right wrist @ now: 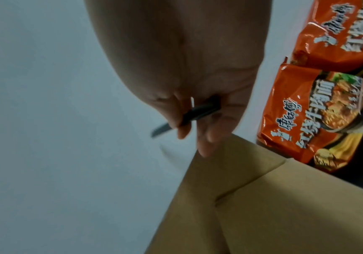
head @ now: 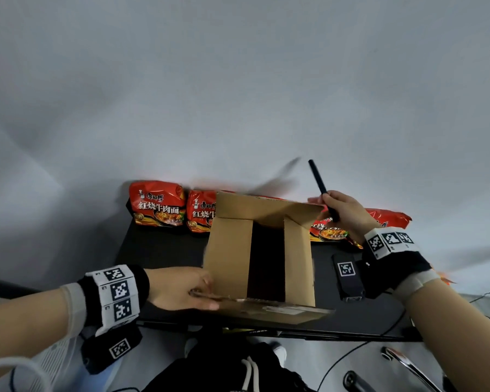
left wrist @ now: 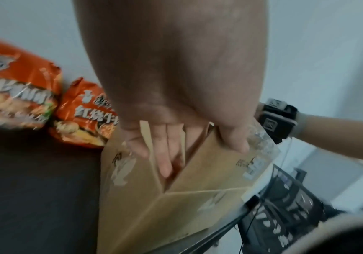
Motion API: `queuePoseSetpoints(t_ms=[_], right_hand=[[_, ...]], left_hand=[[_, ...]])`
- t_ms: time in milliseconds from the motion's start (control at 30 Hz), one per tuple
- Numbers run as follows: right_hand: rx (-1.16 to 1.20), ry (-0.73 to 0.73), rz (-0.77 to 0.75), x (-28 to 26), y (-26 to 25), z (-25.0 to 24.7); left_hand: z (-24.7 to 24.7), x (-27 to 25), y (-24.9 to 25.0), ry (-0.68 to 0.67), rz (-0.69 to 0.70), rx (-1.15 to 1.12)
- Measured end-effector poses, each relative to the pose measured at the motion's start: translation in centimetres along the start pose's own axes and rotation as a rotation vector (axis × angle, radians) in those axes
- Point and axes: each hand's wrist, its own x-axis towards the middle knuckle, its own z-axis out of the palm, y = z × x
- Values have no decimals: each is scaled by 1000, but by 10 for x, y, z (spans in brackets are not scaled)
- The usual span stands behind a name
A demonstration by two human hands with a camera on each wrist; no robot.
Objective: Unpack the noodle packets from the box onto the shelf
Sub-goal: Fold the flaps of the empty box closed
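An open brown cardboard box point(head: 229, 258) stands on the black shelf point(head: 159, 250), its inside dark and hidden. My left hand point(head: 181, 290) pinches the near flap at the box's left corner point(left wrist: 143, 206), thumb on one side and fingers point(left wrist: 165, 163) tucked in the gap. My right hand point(head: 343, 210) grips a black pen-like tool point(head: 317, 176) pointing up, while its fingertips point(right wrist: 204, 149) touch the far flap's right corner. Red noodle packets point(head: 157, 203) point(head: 200, 212) point(head: 331, 230) lean in a row against the wall behind the box.
A small black device with a marker tag point(head: 347, 275) lies on the shelf right of the box. The white wall point(head: 238, 94) rises directly behind the packets. Below the shelf edge are cables, a chrome tube point(head: 408, 366) and dark clothing point(head: 232, 372).
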Motion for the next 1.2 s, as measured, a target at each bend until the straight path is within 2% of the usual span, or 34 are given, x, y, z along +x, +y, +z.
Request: queuePoseSetpoints(t_ms=[67,200,300,467,600,667,767,833,900,1000,1066,1133,1200], right_hand=[[-82,-47,52,1,-2,-1],[-73,-102,110,-1,-5,-5],[-8,-137,141,-4,-1,-5],[117,-304,97,-12,12,2],[363,-351,-6,-26,24,4],[316,-405,3,-32,32,8],[53,-584,153,-32,60,18],[3,-666,238,-28,78,25],[-10,-694,233,-27,83,24],[-21,-603,130,-34,54,4],[56,-407,7,-43,27,-12],[113,-153,-124,-42,12,-23],[1,10,-179,-29,10,-23]], left_hand=[[0,1,-3,13,-4,-109],[-1,5,-3,-9,67,14],[0,8,-5,14,79,13],[1,6,-5,68,100,-77],[-4,2,-5,63,90,-116],[-3,1,-3,84,99,-52],[-3,0,-1,83,100,-91],[-5,-1,-1,75,94,-132],[-6,3,-6,91,73,-174],[-6,17,-16,198,-32,-278],[-5,31,-23,327,-126,-352],[-5,45,-25,469,-200,-329],[-5,54,-24,601,-264,-297]])
